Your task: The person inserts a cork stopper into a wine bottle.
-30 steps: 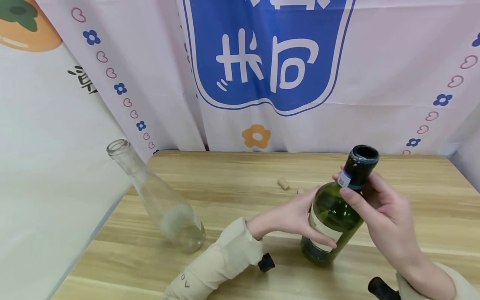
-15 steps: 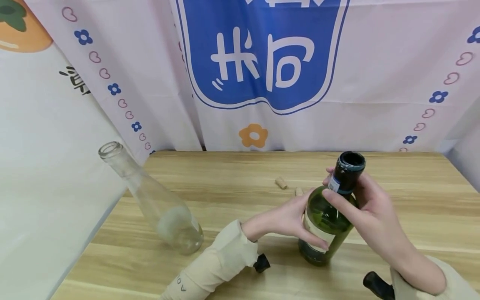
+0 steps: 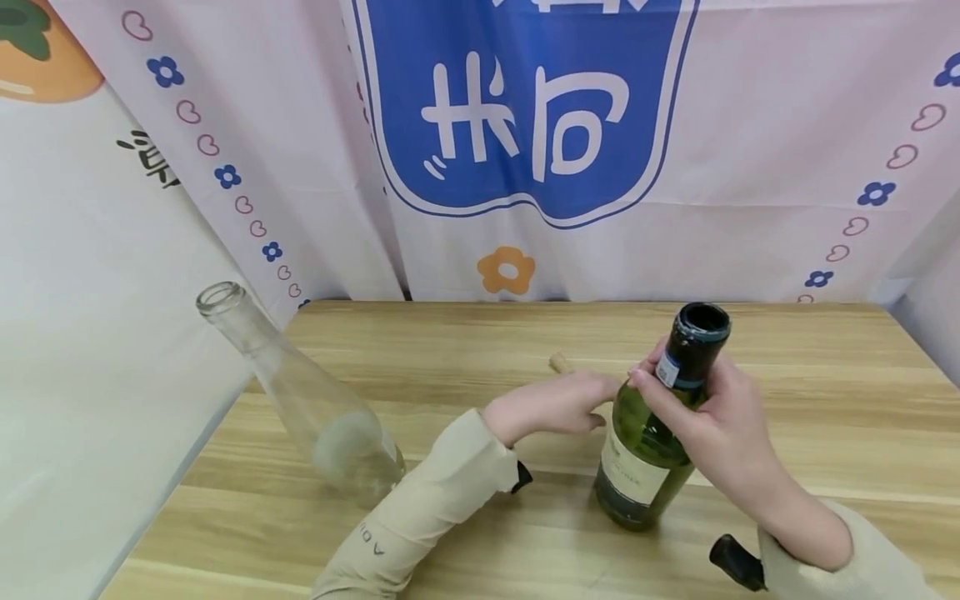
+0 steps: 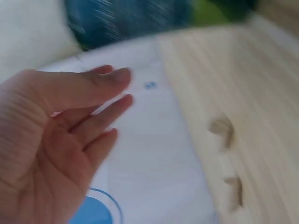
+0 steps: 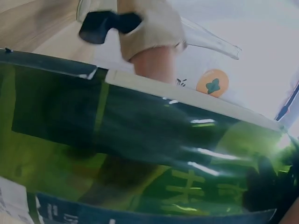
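A green wine bottle with a dark neck and pale label stands slightly tilted on the wooden table. My right hand grips it round the neck and shoulder. In the right wrist view the green glass fills most of the picture. Just left of the bottle is my left hand, off the label; whether it touches the glass cannot be told. The left wrist view has this hand with fingers loosely bent and nothing in them, the bottle blurred above.
A clear glass bottle stands at the left of the table. A cork lies behind my left hand; the left wrist view has two corks. Behind the table hangs a printed cloth.
My left hand has let go of the green bottle's body and moved back and a little left, partly covering the corks. The right hand stays on the bottle, which shifted slightly left in view.
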`<control>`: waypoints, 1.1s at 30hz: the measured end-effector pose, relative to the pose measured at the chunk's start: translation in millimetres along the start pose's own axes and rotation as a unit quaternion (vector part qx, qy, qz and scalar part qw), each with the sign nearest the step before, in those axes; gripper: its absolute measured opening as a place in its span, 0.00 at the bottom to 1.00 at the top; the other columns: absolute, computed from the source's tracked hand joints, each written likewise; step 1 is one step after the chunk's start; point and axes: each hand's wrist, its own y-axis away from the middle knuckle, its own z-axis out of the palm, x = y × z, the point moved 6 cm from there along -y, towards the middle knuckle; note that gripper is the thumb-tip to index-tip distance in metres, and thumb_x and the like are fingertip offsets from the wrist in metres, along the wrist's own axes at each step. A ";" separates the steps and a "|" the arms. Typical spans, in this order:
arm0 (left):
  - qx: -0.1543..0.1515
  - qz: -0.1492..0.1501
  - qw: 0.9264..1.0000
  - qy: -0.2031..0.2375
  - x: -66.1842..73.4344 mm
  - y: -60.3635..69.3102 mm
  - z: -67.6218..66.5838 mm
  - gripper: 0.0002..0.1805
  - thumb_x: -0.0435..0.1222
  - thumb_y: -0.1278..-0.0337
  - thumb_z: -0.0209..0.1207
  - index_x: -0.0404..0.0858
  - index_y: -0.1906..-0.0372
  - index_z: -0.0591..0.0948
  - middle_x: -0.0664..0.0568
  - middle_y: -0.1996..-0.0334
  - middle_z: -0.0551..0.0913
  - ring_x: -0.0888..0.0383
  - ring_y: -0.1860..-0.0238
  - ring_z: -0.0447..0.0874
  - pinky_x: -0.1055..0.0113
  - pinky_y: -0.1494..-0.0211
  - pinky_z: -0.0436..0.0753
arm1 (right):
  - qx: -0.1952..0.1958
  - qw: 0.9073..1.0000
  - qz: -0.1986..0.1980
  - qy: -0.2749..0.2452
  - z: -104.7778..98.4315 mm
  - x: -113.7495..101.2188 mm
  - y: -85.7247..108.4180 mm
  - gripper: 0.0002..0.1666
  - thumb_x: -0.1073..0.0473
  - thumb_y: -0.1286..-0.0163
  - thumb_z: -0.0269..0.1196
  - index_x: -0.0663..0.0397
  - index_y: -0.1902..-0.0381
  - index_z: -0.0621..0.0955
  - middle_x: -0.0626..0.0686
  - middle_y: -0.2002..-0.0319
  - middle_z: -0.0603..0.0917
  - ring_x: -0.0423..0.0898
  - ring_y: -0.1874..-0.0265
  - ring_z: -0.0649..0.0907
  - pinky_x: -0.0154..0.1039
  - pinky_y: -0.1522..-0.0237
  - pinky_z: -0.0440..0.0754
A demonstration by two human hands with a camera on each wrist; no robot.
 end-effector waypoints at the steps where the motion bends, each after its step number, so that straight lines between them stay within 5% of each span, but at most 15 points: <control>1: 0.007 0.001 1.000 -0.020 -4.5 -3.5 1.0 0.23 0.24 0.49 0.57 0.41 0.45 0.75 0.51 0.46 0.76 0.60 0.44 0.72 0.73 0.39 0.66 | 0.002 1.000 -0.004 -0.002 0.1 0.1 0.5 0.13 0.76 0.47 0.63 0.62 0.65 0.75 0.46 0.71 0.80 0.37 0.69 0.80 0.24 0.63 0.74; 8: 0.010 -0.010 0.994 -0.107 -37.4 -18.3 9.7 0.18 0.27 0.46 0.57 0.39 0.49 0.78 0.53 0.52 0.80 0.60 0.50 0.75 0.76 0.46 0.71 | 0.003 1.000 -0.019 -0.017 2.7 0.2 1.8 0.14 0.76 0.48 0.63 0.62 0.63 0.74 0.47 0.70 0.80 0.38 0.68 0.80 0.25 0.63 0.75; 15: 0.011 0.009 0.988 -0.152 -46.1 -29.5 15.2 0.07 0.32 0.41 0.54 0.42 0.61 0.82 0.56 0.64 0.80 0.63 0.62 0.77 0.78 0.58 0.74 | 0.008 0.999 -0.029 -0.023 0.6 -0.5 1.2 0.14 0.77 0.48 0.62 0.63 0.63 0.74 0.48 0.70 0.80 0.38 0.68 0.80 0.26 0.62 0.75; 20: 0.012 -0.002 0.988 -0.155 -51.0 -33.0 18.6 0.08 0.31 0.40 0.53 0.41 0.70 0.81 0.57 0.73 0.78 0.64 0.72 0.73 0.77 0.67 0.72 | 0.004 0.999 -0.037 -0.020 2.0 -1.3 0.2 0.14 0.77 0.47 0.62 0.63 0.63 0.74 0.48 0.70 0.79 0.38 0.68 0.79 0.26 0.62 0.75; 30: -0.002 -0.040 0.985 -0.165 -60.1 -45.7 27.3 0.09 0.29 0.42 0.52 0.44 0.71 0.80 0.59 0.74 0.75 0.64 0.75 0.69 0.76 0.73 0.70 | 0.005 0.999 -0.033 -0.021 0.7 1.5 0.4 0.15 0.76 0.47 0.62 0.63 0.62 0.74 0.48 0.69 0.79 0.39 0.68 0.79 0.27 0.62 0.76; 33: 0.022 -0.018 0.989 -0.147 -55.6 -45.9 22.3 0.07 0.31 0.41 0.53 0.43 0.70 0.79 0.57 0.73 0.75 0.64 0.73 0.71 0.78 0.70 0.71 | 0.003 0.999 -0.032 -0.027 0.6 2.1 0.7 0.15 0.76 0.47 0.62 0.63 0.61 0.73 0.49 0.69 0.79 0.39 0.68 0.79 0.27 0.62 0.77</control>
